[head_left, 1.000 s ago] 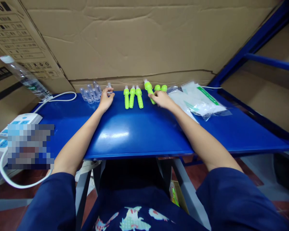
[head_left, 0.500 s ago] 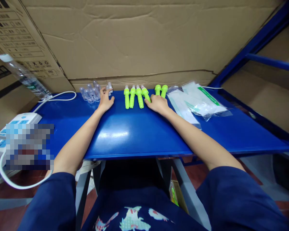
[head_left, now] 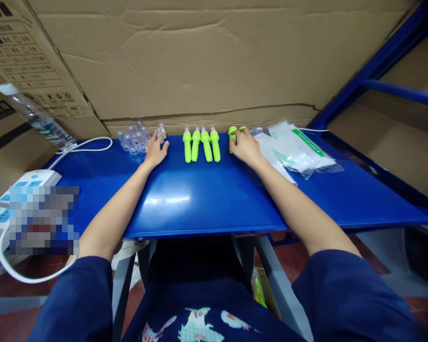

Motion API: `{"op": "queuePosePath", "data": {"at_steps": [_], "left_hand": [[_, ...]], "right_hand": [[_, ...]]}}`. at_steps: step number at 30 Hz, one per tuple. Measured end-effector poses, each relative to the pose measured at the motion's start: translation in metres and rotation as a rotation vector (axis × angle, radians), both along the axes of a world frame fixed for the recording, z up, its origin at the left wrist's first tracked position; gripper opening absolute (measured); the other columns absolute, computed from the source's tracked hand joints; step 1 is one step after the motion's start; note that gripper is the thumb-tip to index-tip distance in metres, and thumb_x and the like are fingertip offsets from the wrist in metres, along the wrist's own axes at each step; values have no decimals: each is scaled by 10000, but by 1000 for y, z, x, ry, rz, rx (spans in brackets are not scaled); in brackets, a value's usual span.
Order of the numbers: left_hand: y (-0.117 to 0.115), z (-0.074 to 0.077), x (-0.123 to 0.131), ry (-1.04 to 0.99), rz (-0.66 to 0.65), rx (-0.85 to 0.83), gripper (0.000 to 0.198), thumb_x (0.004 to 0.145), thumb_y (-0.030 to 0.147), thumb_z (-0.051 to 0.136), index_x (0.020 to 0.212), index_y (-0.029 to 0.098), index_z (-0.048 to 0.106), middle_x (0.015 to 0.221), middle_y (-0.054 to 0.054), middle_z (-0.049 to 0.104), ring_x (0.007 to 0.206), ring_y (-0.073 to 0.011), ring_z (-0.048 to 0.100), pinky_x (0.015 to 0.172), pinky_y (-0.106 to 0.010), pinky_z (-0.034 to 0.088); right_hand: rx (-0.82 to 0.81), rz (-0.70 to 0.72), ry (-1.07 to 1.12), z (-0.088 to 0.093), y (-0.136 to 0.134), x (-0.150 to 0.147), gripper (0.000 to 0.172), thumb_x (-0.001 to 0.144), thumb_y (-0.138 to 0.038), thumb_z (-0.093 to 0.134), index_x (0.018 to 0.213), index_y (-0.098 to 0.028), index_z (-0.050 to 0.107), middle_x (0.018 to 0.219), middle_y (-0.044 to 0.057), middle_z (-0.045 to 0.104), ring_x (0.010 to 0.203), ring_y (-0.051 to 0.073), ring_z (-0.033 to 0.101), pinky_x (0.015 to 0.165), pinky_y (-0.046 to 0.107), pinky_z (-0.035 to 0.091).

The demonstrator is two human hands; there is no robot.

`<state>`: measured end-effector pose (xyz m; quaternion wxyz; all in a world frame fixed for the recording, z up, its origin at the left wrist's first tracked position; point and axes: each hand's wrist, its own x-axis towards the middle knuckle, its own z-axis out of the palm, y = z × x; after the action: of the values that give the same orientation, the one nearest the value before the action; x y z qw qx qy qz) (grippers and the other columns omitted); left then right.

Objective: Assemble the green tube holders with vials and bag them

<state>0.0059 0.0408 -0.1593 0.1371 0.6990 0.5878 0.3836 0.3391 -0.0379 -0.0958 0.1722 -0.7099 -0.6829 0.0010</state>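
Observation:
My left hand (head_left: 156,151) rests on the table with thumb and fingers apart. Its fingertips reach among the clear plastic caps (head_left: 132,142), close to another clear cap (head_left: 160,132) on their right. Several lime-green pen-shaped tubes (head_left: 196,146) with clear tips lie side by side at the middle, pointing away from me. My right hand (head_left: 247,147) is curled over two more lime-green pieces to their right. Thumb and fingers close about the nearer-left lime-green piece (head_left: 232,131); the other is mostly hidden under the fingers.
Clear packets with white and green print (head_left: 303,147) lie right of my right hand. At the left are a clear plastic bottle (head_left: 44,121), a white power strip (head_left: 39,176) and its cable. Cardboard (head_left: 199,61) stands behind the blue table (head_left: 207,204).
My right hand has moved right, from the fourth lime-green tube to the pair beyond it. That tube now lies straighter beside the others. My left hand has barely shifted.

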Motion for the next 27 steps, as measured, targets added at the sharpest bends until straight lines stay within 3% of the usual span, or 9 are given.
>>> {"op": "queuePosePath", "data": {"at_steps": [4,9,20,23,27], "left_hand": [[-1,0,3,-1,13,47,577,948,409,610,1500,244,641,1549,-199,544,1538,-431,419,1304,-694,225],[-3,-3,4,40,-5,100,527,921,446,633,1416,271,688,1415,-197,573,1451,-461,453,1268,-721,230],[-25,16,14,207,-67,94,402,897,229,641,1285,241,743,1286,-189,591,1337,-462,503,1188,-711,336],[-29,21,15,220,-84,122,370,903,243,643,1253,245,764,1286,-184,588,1339,-457,498,1192,-704,333],[-30,23,13,195,-125,140,644,880,241,656,1522,267,611,1537,-200,497,1442,-454,448,1231,-683,306]], "right_hand": [[-97,31,-49,-4,3,2,482,1021,-249,454,1432,-91,651,1433,267,634,1305,446,644,1073,596,531],[-97,57,-92,-3,3,3,426,976,-239,515,1350,-125,684,1354,256,675,1249,429,671,1019,565,557],[-181,75,-128,18,-10,0,290,924,-138,586,1173,-152,734,1237,209,743,1181,401,723,940,491,591],[-223,52,-166,23,-15,-2,441,907,-202,666,1336,-105,650,1269,250,729,1168,412,727,905,481,591],[-262,29,-163,22,-17,-3,651,960,-377,669,1489,-34,506,1294,287,723,1185,405,723,899,446,573]]}}
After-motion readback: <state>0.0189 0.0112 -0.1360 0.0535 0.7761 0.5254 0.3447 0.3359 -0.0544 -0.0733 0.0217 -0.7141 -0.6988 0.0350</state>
